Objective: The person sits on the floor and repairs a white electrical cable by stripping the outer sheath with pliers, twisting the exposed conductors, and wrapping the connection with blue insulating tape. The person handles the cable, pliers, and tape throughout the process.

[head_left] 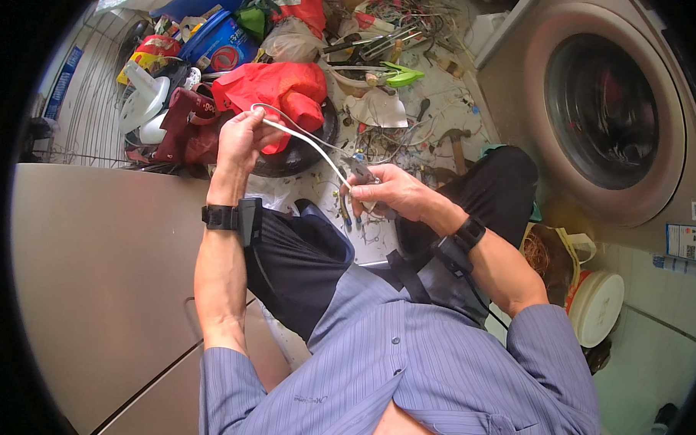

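Observation:
My left hand [242, 141] is closed, its thumb and fingers pinching a white cable [305, 139] near one end. The cable runs in a shallow arc down and right to my right hand [401, 193]. That hand is closed round a small grey metal tool [360, 170], whose exact kind I cannot make out. The white cable meets the tool and the fingertips there, and a thinner grey strand loops between both hands. Dark curved tips show just below the right fingers; I cannot tell whether they belong to the tool.
A washing machine [521, 78] stands at the right, with a hammer [458, 148] and loose wires on the floor before it. Red bags [272, 88], a blue bucket [220, 43] and green-handled clippers [401, 74] lie ahead. A large smooth metallic panel [108, 286] fills the left.

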`<action>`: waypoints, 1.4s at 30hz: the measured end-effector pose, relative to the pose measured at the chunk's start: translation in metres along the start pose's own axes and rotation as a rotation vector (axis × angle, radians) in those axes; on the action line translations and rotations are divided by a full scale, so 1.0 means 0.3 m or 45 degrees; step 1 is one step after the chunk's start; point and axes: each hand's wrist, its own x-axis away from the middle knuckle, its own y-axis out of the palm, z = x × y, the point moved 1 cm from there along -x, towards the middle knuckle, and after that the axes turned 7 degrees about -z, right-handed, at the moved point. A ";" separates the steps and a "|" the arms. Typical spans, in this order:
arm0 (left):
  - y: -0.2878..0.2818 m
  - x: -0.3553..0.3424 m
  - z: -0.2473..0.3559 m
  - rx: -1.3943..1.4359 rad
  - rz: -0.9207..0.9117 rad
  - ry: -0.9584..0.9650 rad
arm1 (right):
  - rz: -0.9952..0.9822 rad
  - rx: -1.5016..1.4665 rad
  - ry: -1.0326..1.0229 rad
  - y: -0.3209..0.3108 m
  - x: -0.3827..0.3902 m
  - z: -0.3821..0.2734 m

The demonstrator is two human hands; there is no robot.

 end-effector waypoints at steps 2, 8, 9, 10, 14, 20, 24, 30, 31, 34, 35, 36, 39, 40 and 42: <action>0.024 0.034 0.025 -1.130 0.238 -0.112 | 0.269 0.058 -0.027 -0.007 -0.009 -0.011; 0.284 0.202 -0.069 -1.420 -0.547 0.658 | 0.396 -0.091 0.047 -0.067 -0.053 -0.078; 0.319 0.213 -0.087 -1.453 -0.672 0.856 | 0.411 -0.105 0.037 -0.067 -0.062 -0.083; 0.339 0.215 -0.103 -1.509 -0.650 0.868 | 0.428 -0.120 0.033 -0.065 -0.072 -0.088; 0.356 0.184 -0.136 -1.419 -0.621 0.746 | 0.580 -0.175 -0.014 -0.052 -0.091 -0.097; 0.324 0.179 -0.183 -1.020 -0.607 0.298 | 0.513 -0.281 -0.064 -0.073 -0.050 -0.124; 0.316 0.177 -0.198 -0.976 -0.649 0.119 | 0.466 -0.136 -0.187 -0.045 -0.029 -0.115; 0.321 0.181 -0.202 -0.707 -0.776 -0.105 | 0.517 -0.152 -0.237 -0.034 -0.054 -0.094; 0.319 0.182 -0.201 -0.682 -0.811 -0.199 | 0.554 -0.165 -0.204 -0.038 -0.062 -0.092; 0.321 0.192 -0.194 -0.235 -0.884 -0.285 | 0.589 -0.184 -0.173 -0.045 -0.085 -0.094; 0.320 0.189 -0.191 -0.186 -0.905 -0.287 | 0.576 -0.175 -0.166 -0.049 -0.091 -0.099; 0.318 0.189 -0.189 -0.110 -0.847 -0.347 | 0.639 -0.159 -0.077 -0.052 -0.098 -0.101; 0.310 0.178 -0.181 -0.212 -0.661 -0.327 | 0.486 0.017 -0.096 -0.078 -0.125 -0.114; 0.305 0.168 -0.174 -0.341 -0.604 -0.281 | 0.428 0.068 -0.101 -0.094 -0.143 -0.109; 0.294 0.149 -0.162 -0.540 -0.396 -0.217 | 0.398 0.103 -0.132 -0.152 -0.185 -0.072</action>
